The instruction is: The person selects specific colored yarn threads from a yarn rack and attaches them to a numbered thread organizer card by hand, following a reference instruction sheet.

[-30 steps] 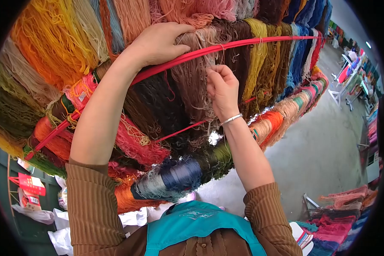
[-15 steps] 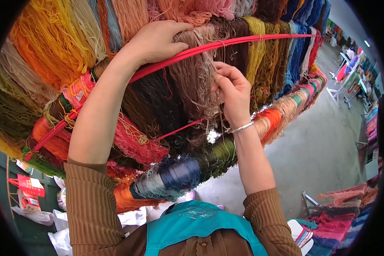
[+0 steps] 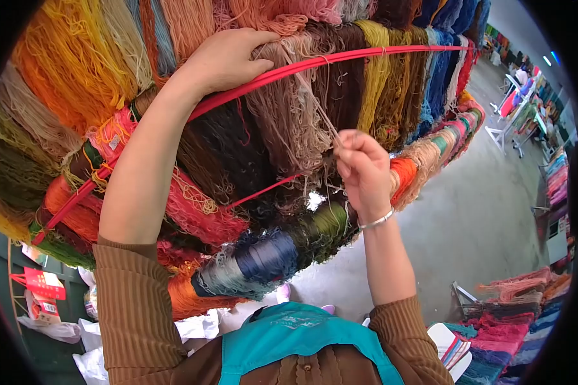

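Note:
Across the top of a taupe yarn hank (image 3: 279, 122) lies my left hand (image 3: 228, 61), its fingers spread and the thumb near a pink-red band (image 3: 340, 56). That band runs slantwise over the hanging hanks. My right hand (image 3: 366, 170) is closed in a pinch on a few taupe yarn strands (image 3: 319, 108). The strands stretch tight from under the band down to my fingertips. Loose, tangled ends of the hank hang left of the right hand. Beside it are a black hank (image 3: 234, 151) and a dark brown one (image 3: 347, 83).
Wound rolls of yarn, among them a blue one (image 3: 266, 256) and an orange one (image 3: 402, 176), form the lower edge. More yarn hangs on a rack (image 3: 504, 327) at lower right. White plastic bags (image 3: 93, 366) lie at lower left. Grey floor (image 3: 449, 237) shows on the right.
My right hand has moved down and to the right, drawing the strands out from the hank into a taut line. My left hand stays on the hank.

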{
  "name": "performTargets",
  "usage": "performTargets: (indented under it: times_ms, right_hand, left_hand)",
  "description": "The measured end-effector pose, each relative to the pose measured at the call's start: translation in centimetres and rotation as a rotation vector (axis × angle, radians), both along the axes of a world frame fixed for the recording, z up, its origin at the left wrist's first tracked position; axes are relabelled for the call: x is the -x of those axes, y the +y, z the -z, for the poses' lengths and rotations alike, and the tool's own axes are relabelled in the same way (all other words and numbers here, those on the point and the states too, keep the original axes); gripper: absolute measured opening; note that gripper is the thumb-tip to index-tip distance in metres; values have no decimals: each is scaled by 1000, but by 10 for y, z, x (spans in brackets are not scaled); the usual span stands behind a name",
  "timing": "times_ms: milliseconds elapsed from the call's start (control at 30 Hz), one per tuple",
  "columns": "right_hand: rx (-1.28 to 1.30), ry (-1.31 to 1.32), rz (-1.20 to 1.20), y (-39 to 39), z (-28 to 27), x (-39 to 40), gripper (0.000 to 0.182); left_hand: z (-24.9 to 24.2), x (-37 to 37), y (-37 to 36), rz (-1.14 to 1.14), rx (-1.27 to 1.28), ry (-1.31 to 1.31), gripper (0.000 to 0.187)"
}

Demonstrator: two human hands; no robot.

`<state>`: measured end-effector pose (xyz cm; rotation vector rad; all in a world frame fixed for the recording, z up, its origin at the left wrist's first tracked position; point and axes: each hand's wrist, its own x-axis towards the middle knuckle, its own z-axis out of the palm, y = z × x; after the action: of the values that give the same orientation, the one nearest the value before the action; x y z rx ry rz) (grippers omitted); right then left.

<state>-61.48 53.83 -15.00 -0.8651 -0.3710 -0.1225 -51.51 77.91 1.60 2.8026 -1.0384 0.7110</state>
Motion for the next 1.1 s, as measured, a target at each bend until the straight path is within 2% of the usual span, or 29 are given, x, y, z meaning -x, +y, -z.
performTargets:
  times_ms: [67,167,200,267,367,467,533,633,667,700,800,833,900,933,1000,1033,1067,1100]
  right_hand:
    - [-68,93,-46,-11,4,13,10]
    - [24,169,-187,-30,3,29,3]
    - [50,235,-131,-26,7,32,2]
    - [148,158,-208,-39,21,43,4]
    - [385,209,-106,-62,34,77,14]
    - [444,438,-62,-110,73,118,14]
    - [460,575,39,-165,105,149,12]
    - [431,851,356,-257,138,202,11]
    - [398,823,448,-297,157,225,8]
    - [350,913,591,-337,170,249,11]
    - [-44,1030,997,-472,213,344,21]
    - [-192,1032,856,-533,228,398,16]
    - [-202,925,1413,-590,242,453,28]
    - [-171,919,1527,-610,237,477,27]
    - [-40,918,1460,-628,210,502,25]
    - [39,896,1351,-632,199,504,24]
    - [143,870,1245,-633,191,498,24]
    - [154,797,1178,-601,164,465,26]
  left_hand:
    - [2,-3,0,28,14,-21,51]
    - [5,-8,2,60,39,-26,51]
    - [5,-8,2,57,33,-48,51]
    - [5,-7,3,51,17,-73,51]
    - [4,-7,3,60,-2,-68,51]
    - [3,-4,2,23,14,4,50]
    - [3,-3,2,21,21,25,49]
    - [6,-13,7,49,50,39,49]
    - [8,-16,8,71,82,44,50]
    - [9,-16,8,76,62,27,48]
    - [7,-17,9,42,1,36,48]
    - [7,-17,9,47,-3,41,48]
    - [6,-13,8,2,-44,15,48]
    - [5,-8,4,-38,-57,15,49]
    - [7,-14,8,7,-5,24,48]
    - [8,-19,8,60,48,37,48]
    - [6,-17,7,19,44,62,46]
    - [1,-11,1,-22,68,122,46]
